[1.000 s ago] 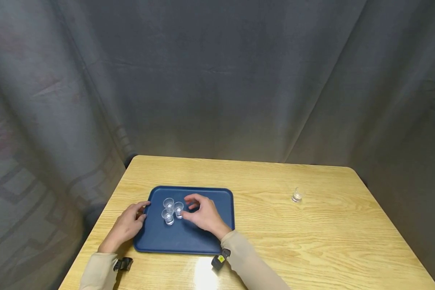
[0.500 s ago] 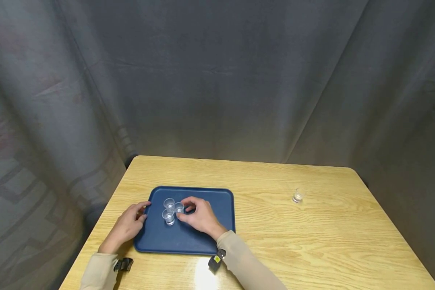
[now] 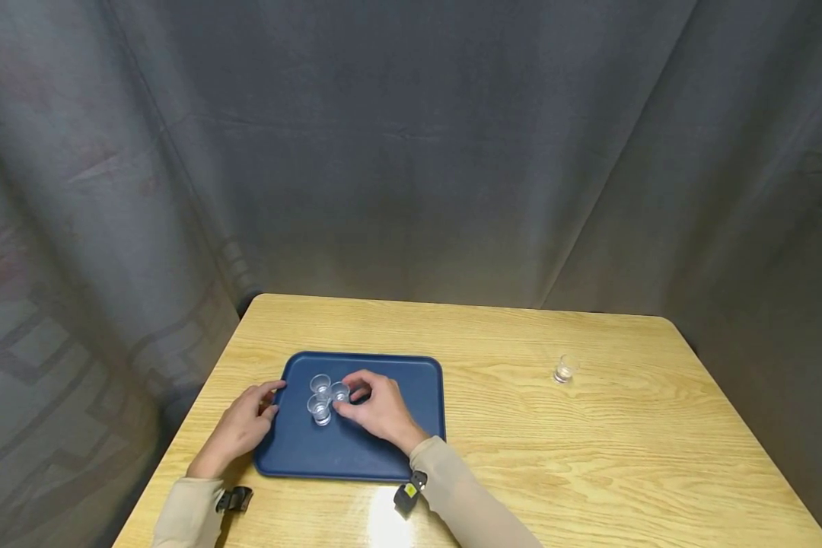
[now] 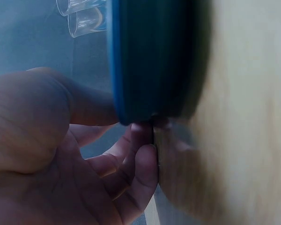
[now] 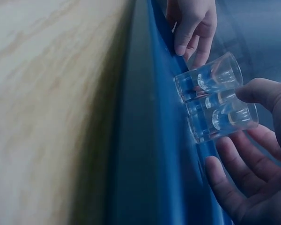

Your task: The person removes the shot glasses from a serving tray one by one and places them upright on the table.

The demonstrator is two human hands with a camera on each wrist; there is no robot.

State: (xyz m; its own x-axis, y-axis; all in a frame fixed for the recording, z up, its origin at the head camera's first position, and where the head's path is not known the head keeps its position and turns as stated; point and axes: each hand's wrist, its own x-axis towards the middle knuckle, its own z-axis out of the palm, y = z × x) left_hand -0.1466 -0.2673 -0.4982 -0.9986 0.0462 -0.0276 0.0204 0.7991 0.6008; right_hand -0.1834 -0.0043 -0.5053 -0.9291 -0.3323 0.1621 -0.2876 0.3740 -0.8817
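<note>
On a dark blue tray (image 3: 356,457), a tight cluster holds three clear shot glasses, all upright: a rear glass (image 3: 320,383), a front glass (image 3: 319,411) and a right glass (image 3: 340,393). My right hand (image 3: 383,411) pinches the right glass between thumb and fingers; the right wrist view shows its thumb (image 5: 260,90) against the glass side. My left hand (image 3: 241,426) holds the tray's left edge, thumb and fingertips at the rim. In the left wrist view, its curled fingers (image 4: 145,168) meet the tray's side, and the fingertips are partly hidden.
One more shot glass (image 3: 565,371) stands apart on the wooden table (image 3: 589,457), well right of the tray. Grey curtains (image 3: 411,152) hang behind the table and along both sides. Each wrist wears a black strapped device.
My right hand has moved slightly left, its thumb and fingers closing around the right glass. The left hand stays on the tray's edge. The glasses keep their cluster.
</note>
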